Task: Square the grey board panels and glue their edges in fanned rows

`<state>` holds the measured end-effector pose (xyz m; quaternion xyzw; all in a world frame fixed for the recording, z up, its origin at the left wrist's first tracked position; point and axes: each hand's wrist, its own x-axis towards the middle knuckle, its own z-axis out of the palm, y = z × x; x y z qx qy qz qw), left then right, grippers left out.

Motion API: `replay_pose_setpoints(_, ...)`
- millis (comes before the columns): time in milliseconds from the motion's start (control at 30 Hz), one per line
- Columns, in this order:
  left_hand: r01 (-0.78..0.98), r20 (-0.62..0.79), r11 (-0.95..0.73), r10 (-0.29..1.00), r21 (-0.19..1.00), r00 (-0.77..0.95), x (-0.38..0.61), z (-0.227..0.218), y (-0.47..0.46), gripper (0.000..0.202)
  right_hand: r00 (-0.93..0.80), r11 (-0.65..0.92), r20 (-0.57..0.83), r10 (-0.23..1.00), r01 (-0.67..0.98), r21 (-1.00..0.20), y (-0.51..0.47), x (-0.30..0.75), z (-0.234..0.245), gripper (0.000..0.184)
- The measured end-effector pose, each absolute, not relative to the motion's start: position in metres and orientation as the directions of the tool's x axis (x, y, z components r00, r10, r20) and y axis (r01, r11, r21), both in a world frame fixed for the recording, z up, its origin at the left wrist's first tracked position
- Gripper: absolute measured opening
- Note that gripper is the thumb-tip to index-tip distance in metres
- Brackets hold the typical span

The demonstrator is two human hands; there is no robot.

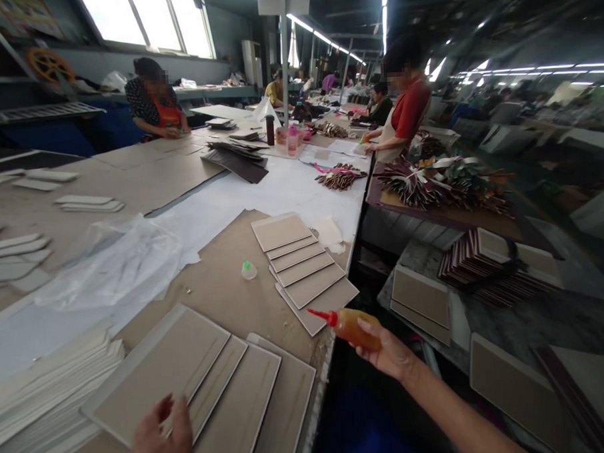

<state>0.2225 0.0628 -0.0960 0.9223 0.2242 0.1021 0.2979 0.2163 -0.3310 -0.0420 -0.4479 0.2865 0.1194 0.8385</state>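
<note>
My right hand (380, 350) is wrapped round a squeeze bottle (356, 327) of amber liquid, probably glue. Its red nozzle points left, over the table edge. My left hand (164, 436) is low in the view, over a fanned row of beige panels (162, 366) with pale borders. Its fingers are slightly bent and apart, with nothing visible between them; contact with the panel is hard to tell. Thin glossy lines run along some of these panels. Farther up lies a second fanned stack of beige panels (303, 260), beside a small clear bottle with a green tip (248, 269).
A pile of white strips (49, 391) lies at lower left, near crumpled clear plastic (128, 261). Bundled strips (440, 187) and stacked panels (498, 264) stand on surfaces at right. One person (410, 115) works at the right table edge, another (156, 102) at far left.
</note>
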Motion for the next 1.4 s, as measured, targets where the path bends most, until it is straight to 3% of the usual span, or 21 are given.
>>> replay_pose_setpoints(33, 0.299, 0.076, -0.727, 0.433, 0.618, 0.898, 0.213, -0.096, 0.04, 0.037, 0.802, 0.531, -0.586, -0.115, -0.449, -0.718, -0.342, 0.217, -0.045, 0.032)
replay_pose_setpoints(133, 0.022, 0.129, -0.727, 0.152, 0.686, 0.98, 0.192, -0.099, -0.035, 0.027, 0.788, 0.36, -0.553, -0.269, -0.45, -0.817, -0.367, 0.224, -0.052, 0.039)
replay_pose_setpoints(233, -0.148, 0.185, -0.718, -0.028, 0.68, 0.982, 0.19, -0.108, -0.1, 0.024, 0.796, 0.178, -0.489, -0.357, -0.456, -0.872, -0.378, 0.234, -0.057, 0.045)
replay_pose_setpoints(433, -0.329, 0.206, -0.803, -0.26, 0.496, 0.943, 0.219, -0.136, -0.157, 0.029, 0.886, -0.1, -0.335, -0.321, -0.383, -0.918, -0.377, 0.252, -0.068, 0.047)
replay_pose_setpoints(600, -0.403, 0.259, -0.86, -0.33, 0.315, 0.908, 0.226, -0.156, -0.171, 0.037, 0.941, -0.361, -0.195, -0.275, -0.289, -0.887, -0.369, 0.259, -0.074, 0.038)
replay_pose_setpoints(733, -0.394, 0.29, -0.893, -0.326, 0.216, 0.9, 0.225, -0.161, -0.179, 0.04, 0.965, -0.459, -0.155, -0.213, -0.239, -0.856, -0.363, 0.259, -0.076, 0.035)
replay_pose_setpoints(1000, -0.355, 0.238, -0.921, -0.313, 0.16, 0.919, 0.228, -0.158, -0.185, 0.037, 0.978, -0.597, -0.034, -0.205, -0.152, -0.788, -0.365, 0.26, -0.07, 0.03)
replay_pose_setpoints(1200, -0.335, 0.12, -0.936, -0.323, 0.106, 0.939, 0.232, -0.148, -0.191, 0.038, 0.974, -0.64, -0.02, -0.226, -0.164, -0.751, -0.37, 0.26, -0.063, 0.029)
replay_pose_setpoints(1400, -0.364, 0.092, -0.931, -0.36, 0.03, 0.929, 0.235, -0.14, -0.194, 0.039, 0.964, -0.659, -0.011, -0.266, -0.191, -0.727, -0.384, 0.262, -0.061, 0.03)
